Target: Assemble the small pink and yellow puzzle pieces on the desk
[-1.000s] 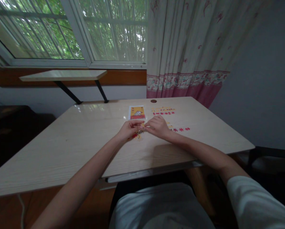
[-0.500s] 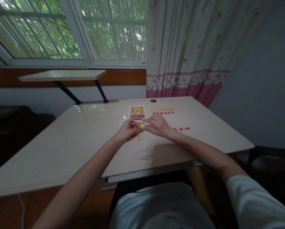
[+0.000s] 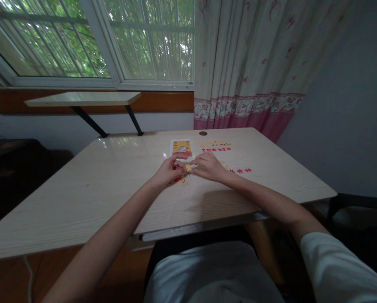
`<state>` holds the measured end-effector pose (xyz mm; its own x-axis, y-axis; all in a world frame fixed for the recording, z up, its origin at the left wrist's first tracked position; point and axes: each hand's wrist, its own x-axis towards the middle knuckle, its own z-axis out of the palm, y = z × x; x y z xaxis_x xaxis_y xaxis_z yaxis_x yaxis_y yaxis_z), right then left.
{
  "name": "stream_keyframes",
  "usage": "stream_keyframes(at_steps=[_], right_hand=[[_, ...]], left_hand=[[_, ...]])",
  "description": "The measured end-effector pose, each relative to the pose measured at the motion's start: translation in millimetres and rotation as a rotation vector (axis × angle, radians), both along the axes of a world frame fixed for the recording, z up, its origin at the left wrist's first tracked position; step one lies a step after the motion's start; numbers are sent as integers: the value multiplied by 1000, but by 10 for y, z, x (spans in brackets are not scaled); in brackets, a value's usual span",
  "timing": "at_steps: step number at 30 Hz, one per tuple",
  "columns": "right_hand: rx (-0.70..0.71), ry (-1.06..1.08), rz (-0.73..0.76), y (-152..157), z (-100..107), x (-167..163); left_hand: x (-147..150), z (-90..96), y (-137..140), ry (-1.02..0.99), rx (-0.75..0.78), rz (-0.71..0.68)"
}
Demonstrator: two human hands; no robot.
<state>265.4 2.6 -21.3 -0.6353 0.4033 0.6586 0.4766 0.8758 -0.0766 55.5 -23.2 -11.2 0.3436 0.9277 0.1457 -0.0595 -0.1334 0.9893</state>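
My left hand (image 3: 170, 169) is closed in a pinch on a small yellow puzzle piece (image 3: 188, 168) above the desk. From the other side, the thumb and fingers of my right hand (image 3: 209, 166) close in on the right edge of that piece; their exact contact is too small to make out. Beneath the hands lies a loose cluster of yellow and red puzzle pieces (image 3: 182, 181), partly covered by my left fingers. Just beyond my left hand is a picture card (image 3: 181, 147), yellow and red with a white animal figure.
On the desk (image 3: 112, 189), rows of yellow pieces (image 3: 220, 144) and red pieces (image 3: 216, 150) lie at the back right. More red pieces (image 3: 243, 171) are beside my right wrist. A raised shelf (image 3: 84, 99) stands at the back left, and a cable hole (image 3: 203, 133) is near the back edge.
Both hands stay almost in place, with only a slight shift of the fingers around the yellow piece. The card and the rows of pieces have not moved.
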Motion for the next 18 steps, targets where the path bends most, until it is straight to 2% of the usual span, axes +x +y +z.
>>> stream_keyframes(at_steps=[6, 14, 18], right_hand=[[-52, 81, -17, 10, -13, 13], [15, 351, -44, 101, 143, 174], [19, 378, -103, 122, 185, 225]], left_hand=[[18, 21, -18, -4, 38, 56], [-29, -22, 42, 73, 71, 97], [-41, -58, 49, 142, 93, 143]])
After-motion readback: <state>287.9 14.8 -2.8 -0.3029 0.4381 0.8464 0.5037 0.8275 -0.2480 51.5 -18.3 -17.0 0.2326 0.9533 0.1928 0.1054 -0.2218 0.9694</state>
